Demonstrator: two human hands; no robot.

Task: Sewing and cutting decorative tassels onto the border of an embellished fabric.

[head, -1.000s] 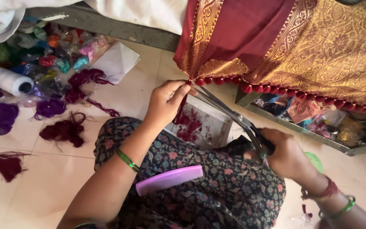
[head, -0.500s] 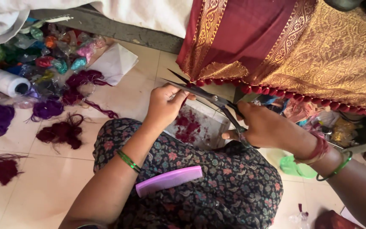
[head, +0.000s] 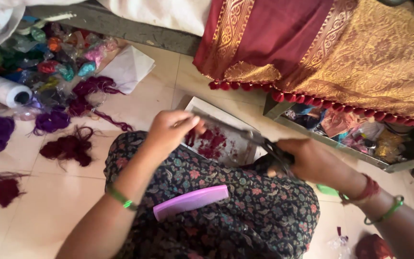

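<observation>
Head view, looking down: a seated person's right hand point(head: 312, 160) closes its fingers around the dark handles of a pair of scissors point(head: 245, 136), whose long blades run up and leftward toward the left hand point(head: 168, 130). The left hand's fingers are pinched together at the blade tips, against something too small and blurred to make out. Directly beyond both sets of fingers lies a shallow white tray point(head: 226, 139) scattered with maroon thread clippings point(head: 212, 143); the scissor blades cross above it. Nearer the person than the fingers, a pink comb point(head: 190, 202) rests on the lap of a dark floral garment point(head: 226, 211). A green bangle point(head: 120, 197) circles the left wrist; a red thread band and a green bangle point(head: 391, 211) sit on the right wrist. Farther out than the fingers, a maroon and gold sari point(head: 322, 48) edged with small red tassels point(head: 283, 96) hangs over a ledge. Well to the left of the left hand's fingers, bundles of maroon and purple thread point(head: 68, 146) lie on the tiled floor beside a white spool point(head: 3, 88) and a heap of coloured packets point(head: 49, 57).
</observation>
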